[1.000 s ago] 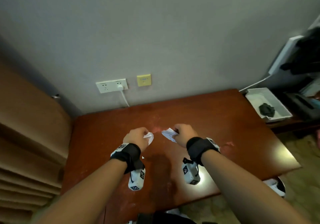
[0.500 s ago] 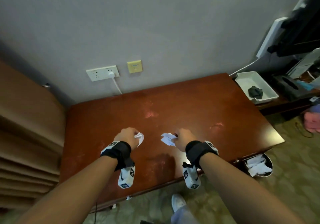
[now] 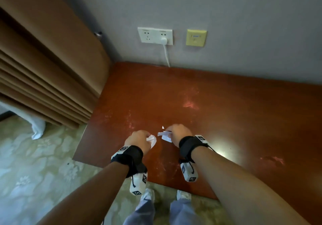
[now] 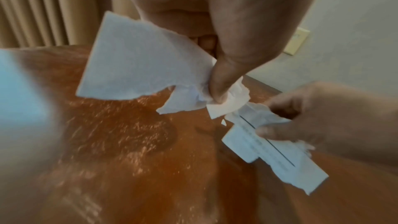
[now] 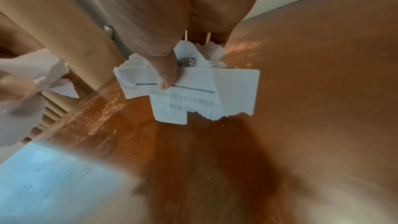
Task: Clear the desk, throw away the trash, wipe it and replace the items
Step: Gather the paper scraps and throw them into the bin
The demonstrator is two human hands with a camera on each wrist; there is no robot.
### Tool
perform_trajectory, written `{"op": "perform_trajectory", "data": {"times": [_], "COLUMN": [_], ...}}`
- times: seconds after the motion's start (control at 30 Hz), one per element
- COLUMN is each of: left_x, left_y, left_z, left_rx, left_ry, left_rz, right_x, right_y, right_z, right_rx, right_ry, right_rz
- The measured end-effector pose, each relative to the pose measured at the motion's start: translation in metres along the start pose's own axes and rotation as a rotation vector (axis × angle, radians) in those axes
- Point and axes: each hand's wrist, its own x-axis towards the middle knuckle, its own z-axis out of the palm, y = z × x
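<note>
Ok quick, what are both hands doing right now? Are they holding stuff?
Left hand: closed, pinching torn white paper.
Right hand: closed, pinching torn printed paper.

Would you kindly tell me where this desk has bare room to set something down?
The desk is bare behind the left hand and right hand, back to the wall socket, and rightwards to the frame edge. A narrower strip runs beside the curtain. Crowded only between the hands, where torn paper hangs.

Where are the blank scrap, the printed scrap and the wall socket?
blank scrap [image 4: 133, 67], left wrist view, flat middle.
printed scrap [image 5: 193, 103], right wrist view, text lines.
wall socket [image 3: 155, 36], head view, plate centre.
</note>
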Motion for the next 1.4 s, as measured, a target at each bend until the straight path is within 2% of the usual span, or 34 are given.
{"op": "perform_trajectory", "data": {"times": [0.2, 0.43, 0.77, 0.87, 0.97, 1.13, 1.3, 1.4], "left_x": [0.008, 0.022, 0.033, 0.035, 0.037, 0.035, 0.035, 0.027], "left_y": [-0.010, -0.020, -0.030, -0.036, -0.042, -0.052, -0.042, -0.012], "left_z": [0.021, 0.027, 0.035, 0.038, 0.040, 0.032, 0.008, 0.001], "left_rx": [-0.031, -0.059, -0.045, -0.039, -0.038, -0.021, -0.026, -0.002], "left_ry": [-0.003, 0.014, -0.054, -0.068, -0.085, -0.094, -0.103, -0.134], "left_rz": [-0.085, -0.109, -0.056, -0.029, -0.002, 0.056, 0.149, 0.246], "right_x": [0.047, 0.062, 0.057, 0.059, 0.060, 0.036, -0.028, -0.074], "right_y": [0.001, 0.008, 0.010, 0.006, -0.003, -0.002, 0.037, 0.059], "right_z": [0.016, 0.034, 0.049, 0.050, 0.049, 0.048, 0.026, 0.002], "right_rx": [-0.206, -0.233, -0.275, -0.360, -0.381, -0.380, -0.291, -0.209], "right_ry": [0.018, -0.002, 0.145, 0.236, 0.130, 0.047, 0.162, 0.185], "right_rz": [-0.142, -0.148, -0.233, -0.234, -0.171, -0.036, 0.136, 0.292]}}
